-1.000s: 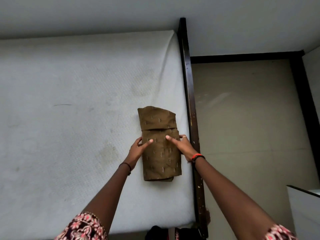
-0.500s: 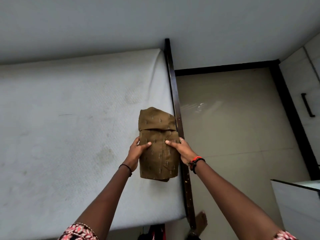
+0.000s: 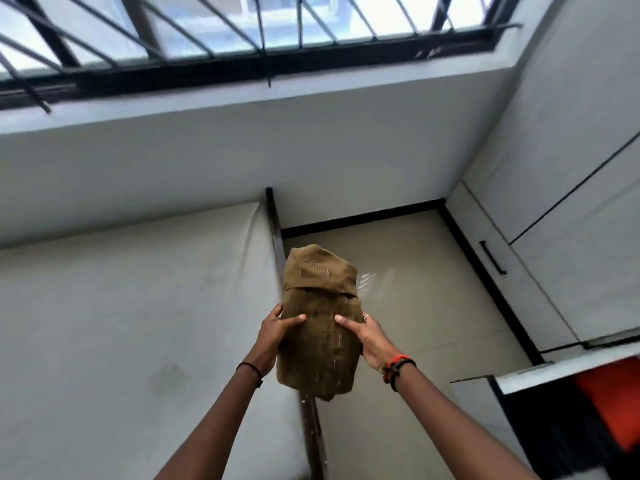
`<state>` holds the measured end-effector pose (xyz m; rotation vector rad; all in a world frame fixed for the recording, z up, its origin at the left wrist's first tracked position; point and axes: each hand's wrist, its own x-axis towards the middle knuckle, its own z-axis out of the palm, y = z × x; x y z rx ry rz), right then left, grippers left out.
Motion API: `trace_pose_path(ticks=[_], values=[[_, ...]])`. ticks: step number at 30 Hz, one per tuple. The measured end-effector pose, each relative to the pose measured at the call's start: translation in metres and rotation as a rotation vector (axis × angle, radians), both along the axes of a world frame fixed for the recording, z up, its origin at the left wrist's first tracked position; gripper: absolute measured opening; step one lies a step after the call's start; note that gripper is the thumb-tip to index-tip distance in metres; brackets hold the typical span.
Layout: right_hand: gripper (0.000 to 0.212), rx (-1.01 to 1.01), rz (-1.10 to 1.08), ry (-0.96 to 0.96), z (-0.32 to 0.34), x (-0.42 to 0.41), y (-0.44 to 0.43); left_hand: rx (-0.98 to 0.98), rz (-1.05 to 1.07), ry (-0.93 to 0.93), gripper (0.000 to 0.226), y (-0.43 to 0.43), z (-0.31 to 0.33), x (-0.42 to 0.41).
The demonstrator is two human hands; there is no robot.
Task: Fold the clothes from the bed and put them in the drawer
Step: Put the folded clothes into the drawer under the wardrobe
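A folded brown patterned garment (image 3: 318,327) hangs in the air over the bed's right edge, held between both hands. My left hand (image 3: 273,336) grips its left side with the thumb on top. My right hand (image 3: 369,336) grips its right side in the same way. The white mattress (image 3: 138,323) lies below and to the left, bare of other clothes in what shows. An open drawer (image 3: 568,372) with a white front edge sits at the lower right, holding something orange-red (image 3: 613,393).
The dark wooden bed frame (image 3: 277,237) runs along the mattress's right side. Beige floor (image 3: 415,306) lies between bed and white cabinet doors (image 3: 561,244) with a black handle (image 3: 492,256). A barred window (image 3: 242,36) is above the wall.
Both hands have lifted the folded garment off the mattress and carried it right, over the bed frame. The view has tilted up and turned right, showing the window and the drawer.
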<state>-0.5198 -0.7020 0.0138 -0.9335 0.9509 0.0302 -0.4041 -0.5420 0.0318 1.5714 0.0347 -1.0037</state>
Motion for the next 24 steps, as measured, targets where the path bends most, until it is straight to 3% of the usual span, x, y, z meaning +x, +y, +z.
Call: trace_pose_path(ticks=[3,8,11,16,20,24], values=[[0.059,-0.012,-0.064,-0.008,0.023,-0.039,-0.022,-0.026,-0.078,0.01,0.059,-0.026,0.021,-0.028],[0.047,-0.034,-0.219,-0.022,0.061,-0.108,-0.046,-0.034,-0.233,-0.015,0.06,-0.073,0.055,-0.078],[0.045,-0.042,-0.314,-0.011,0.072,-0.144,-0.051,-0.037,-0.329,-0.006,0.074,-0.092,0.067,-0.102],[0.048,-0.032,-0.501,0.017,0.077,-0.198,-0.05,-0.033,-0.499,0.038,0.052,-0.119,0.076,-0.136],[0.035,-0.039,-0.656,-0.009,0.081,-0.239,-0.048,-0.034,-0.636,0.013,0.056,-0.143,0.08,-0.166],[0.046,-0.058,-0.789,0.028,0.076,-0.291,-0.052,-0.041,-0.783,0.046,0.051,-0.167,0.081,-0.212]])
